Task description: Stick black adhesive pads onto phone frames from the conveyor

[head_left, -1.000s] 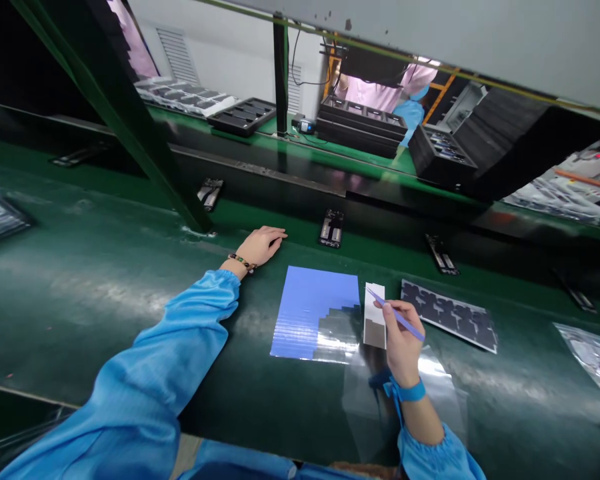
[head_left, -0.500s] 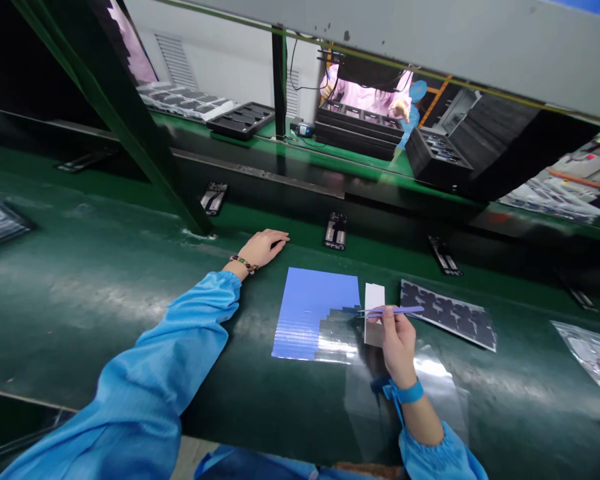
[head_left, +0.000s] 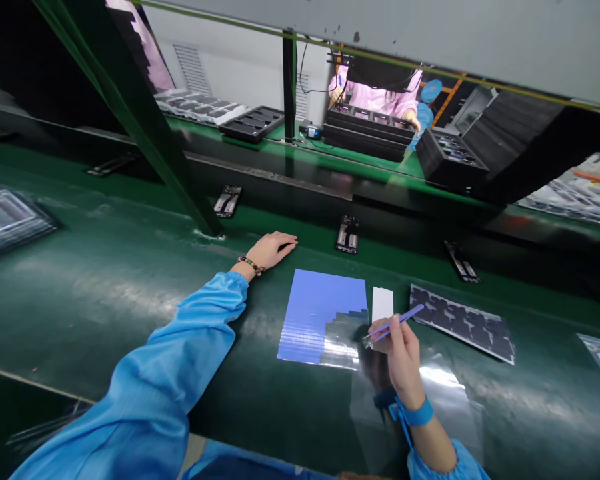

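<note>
My left hand (head_left: 273,249) lies on the green bench by the sunken strip along its back, fingers stretched out and holding nothing. My right hand (head_left: 403,350) pinches purple tweezers (head_left: 405,316), their tips pointing left near the edge of a blue sheet (head_left: 325,293). Dark strips in a stepped row cover that sheet's lower right part. Whether the tips hold a small piece I cannot tell. A white card (head_left: 383,301) lies partly under the tweezers. Right of it is a sheet of dark cut-out pieces (head_left: 460,321). Clear film (head_left: 443,380) lies beneath my right wrist.
Phone-like assemblies, one of them a phone frame (head_left: 348,235), lie spaced along the back strip. A green post (head_left: 155,147) rises left of my left hand. Stacked black trays (head_left: 370,133) stand beyond, before a person in pink (head_left: 380,97). Packed sheets (head_left: 10,220) lie far left.
The tweezers have tilted and their tips have dropped away from the dark strips, toward the white card. The whole view has shifted slightly, and my left hand rests as before.
</note>
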Tool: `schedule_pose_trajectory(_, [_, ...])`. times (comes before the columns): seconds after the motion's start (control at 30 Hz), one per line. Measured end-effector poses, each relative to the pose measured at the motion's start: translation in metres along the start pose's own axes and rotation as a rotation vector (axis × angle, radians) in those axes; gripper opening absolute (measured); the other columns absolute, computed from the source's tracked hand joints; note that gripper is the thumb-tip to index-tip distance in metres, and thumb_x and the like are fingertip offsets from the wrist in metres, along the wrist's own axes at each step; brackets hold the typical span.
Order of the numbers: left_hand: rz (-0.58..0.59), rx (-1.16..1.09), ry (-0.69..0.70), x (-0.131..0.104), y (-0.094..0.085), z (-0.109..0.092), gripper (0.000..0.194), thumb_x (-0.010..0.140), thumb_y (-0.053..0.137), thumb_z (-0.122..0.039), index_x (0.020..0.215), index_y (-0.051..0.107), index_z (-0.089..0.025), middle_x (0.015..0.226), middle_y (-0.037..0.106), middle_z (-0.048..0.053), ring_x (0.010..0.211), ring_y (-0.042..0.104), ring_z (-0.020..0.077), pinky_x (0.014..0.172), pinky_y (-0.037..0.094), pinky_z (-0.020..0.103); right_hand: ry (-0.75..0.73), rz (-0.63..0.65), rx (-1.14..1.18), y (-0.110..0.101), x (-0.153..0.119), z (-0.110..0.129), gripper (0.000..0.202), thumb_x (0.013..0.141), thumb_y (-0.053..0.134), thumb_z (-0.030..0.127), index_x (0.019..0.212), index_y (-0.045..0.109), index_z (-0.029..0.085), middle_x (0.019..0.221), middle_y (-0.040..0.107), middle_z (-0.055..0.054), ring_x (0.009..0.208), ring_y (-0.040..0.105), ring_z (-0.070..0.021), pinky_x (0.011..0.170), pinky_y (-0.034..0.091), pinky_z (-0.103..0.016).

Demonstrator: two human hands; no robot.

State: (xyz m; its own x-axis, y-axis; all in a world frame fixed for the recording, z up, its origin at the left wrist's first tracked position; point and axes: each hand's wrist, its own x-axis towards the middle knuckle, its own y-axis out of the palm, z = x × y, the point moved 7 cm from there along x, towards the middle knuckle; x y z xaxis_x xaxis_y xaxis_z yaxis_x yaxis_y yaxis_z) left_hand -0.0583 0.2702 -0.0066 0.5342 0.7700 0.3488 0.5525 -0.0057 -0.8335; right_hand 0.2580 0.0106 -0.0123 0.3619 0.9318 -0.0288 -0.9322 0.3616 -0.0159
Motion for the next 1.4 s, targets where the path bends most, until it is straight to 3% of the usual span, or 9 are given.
schedule_pose_trajectory(0.2, [0.023, -0.002, -0.001, 0.000, 0.000, -0.002, 0.041, 0.108, 0.045, -0.048, 0.122, 0.077, -0.026, 0.136, 0.074, 0.002, 0.128, 0.067, 0.0255, 0.114, 0.054, 0.047, -0.066, 0.048, -0.084, 0.010, -0.001, 0.012, 0.044, 0.096, 0.068, 0.057, 0.069, 0.066, 0.023, 0.071, 0.064, -0.003, 0.080, 0.063, -0.0214, 0.078, 0.048, -0.035])
schedule_pose_trajectory(0.5, [0.024, -0.012, -0.003, 0.000, 0.001, -0.002, 0.040, 0.107, 0.046, -0.047, 0.122, 0.077, -0.026, 0.136, 0.074, 0.003, 0.128, 0.067, 0.0262, 0.113, 0.053, 0.047, -0.007, -0.010, 0.129, 0.008, 0.001, 0.010, 0.046, 0.102, 0.058, 0.058, 0.072, 0.063, 0.023, 0.068, 0.064, -0.001, 0.079, 0.065, -0.0199, 0.083, 0.050, -0.034])
schedule_pose_trajectory(0.63, [0.027, -0.014, -0.001, 0.001, 0.001, -0.002, 0.040, 0.107, 0.046, -0.048, 0.122, 0.077, -0.026, 0.136, 0.074, 0.003, 0.128, 0.067, 0.0266, 0.112, 0.053, 0.048, 0.002, 0.017, 0.166, 0.010, -0.001, 0.015, 0.057, 0.106, 0.046, 0.062, 0.070, 0.066, 0.022, 0.068, 0.065, -0.004, 0.079, 0.066, -0.0212, 0.076, 0.049, -0.034])
schedule_pose_trajectory(0.83, [0.028, -0.018, -0.002, 0.001, 0.000, -0.002, 0.042, 0.107, 0.045, -0.048, 0.123, 0.077, -0.026, 0.135, 0.075, 0.003, 0.128, 0.068, 0.0267, 0.112, 0.054, 0.047, 0.015, 0.066, 0.180, 0.011, -0.003, 0.015, 0.065, 0.107, 0.042, 0.061, 0.056, 0.056, 0.024, 0.052, 0.051, -0.001, 0.055, 0.050, -0.0167, 0.060, 0.040, -0.034])
schedule_pose_trajectory(0.97, [0.033, -0.022, 0.000, 0.001, 0.001, -0.002, 0.042, 0.107, 0.045, -0.049, 0.123, 0.077, -0.026, 0.136, 0.075, 0.003, 0.128, 0.068, 0.0268, 0.112, 0.054, 0.047, 0.040, -0.013, 0.067, 0.003, -0.004, 0.010, 0.060, 0.105, 0.044, 0.066, 0.070, 0.065, 0.023, 0.046, 0.045, 0.003, 0.048, 0.043, -0.0142, 0.055, 0.035, -0.031])
schedule_pose_trajectory(1.2, [0.027, -0.041, 0.008, 0.001, 0.002, -0.001, 0.043, 0.107, 0.045, -0.049, 0.124, 0.076, -0.026, 0.135, 0.075, 0.004, 0.128, 0.068, 0.0268, 0.114, 0.053, 0.048, 0.067, -0.082, 0.090, -0.003, -0.003, 0.006, 0.055, 0.101, 0.051, 0.071, 0.085, 0.070, 0.022, 0.057, 0.058, 0.002, 0.058, 0.058, -0.0158, 0.061, 0.048, -0.029])
schedule_pose_trajectory(1.4, [0.021, -0.050, 0.013, 0.001, 0.000, -0.002, 0.042, 0.106, 0.045, -0.048, 0.123, 0.077, -0.026, 0.134, 0.075, 0.003, 0.127, 0.068, 0.0258, 0.114, 0.053, 0.047, 0.094, -0.056, 0.066, -0.001, -0.003, 0.003, 0.053, 0.098, 0.057, 0.071, 0.087, 0.071, 0.021, 0.061, 0.060, 0.001, 0.063, 0.062, -0.0171, 0.063, 0.050, -0.028])
